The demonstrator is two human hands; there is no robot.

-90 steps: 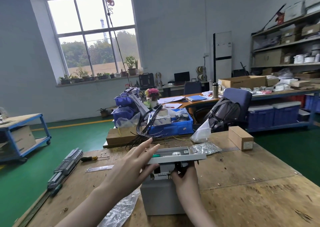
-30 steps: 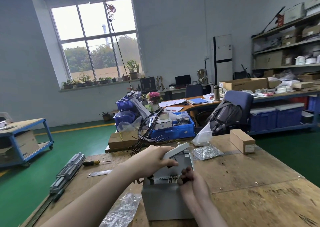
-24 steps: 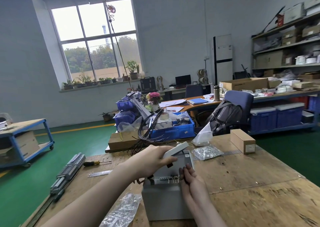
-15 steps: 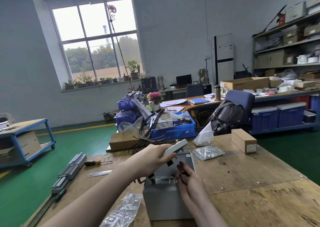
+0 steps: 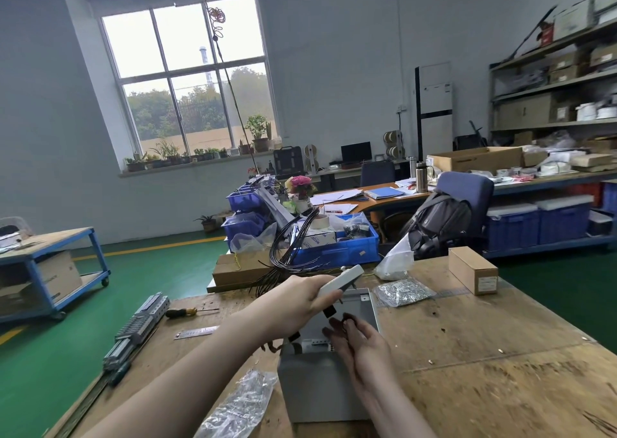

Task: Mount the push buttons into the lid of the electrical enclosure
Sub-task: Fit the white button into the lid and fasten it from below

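Wooden workbench (image 5: 484,354): carries the grey enclosure box (image 5: 317,391), which stands open at its near middle.
Left hand (image 5: 297,300): fingers curled round the grey lid (image 5: 340,280), held tilted above the box's far left.
Push button (image 5: 330,311): black body hanging under the lid, just above the right fingertips.
Right hand (image 5: 362,344): over the box, fingers loosely bent toward the button; grip unclear.

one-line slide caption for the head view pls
Left hand tilts the lid above the enclosure; right hand reaches beneath.
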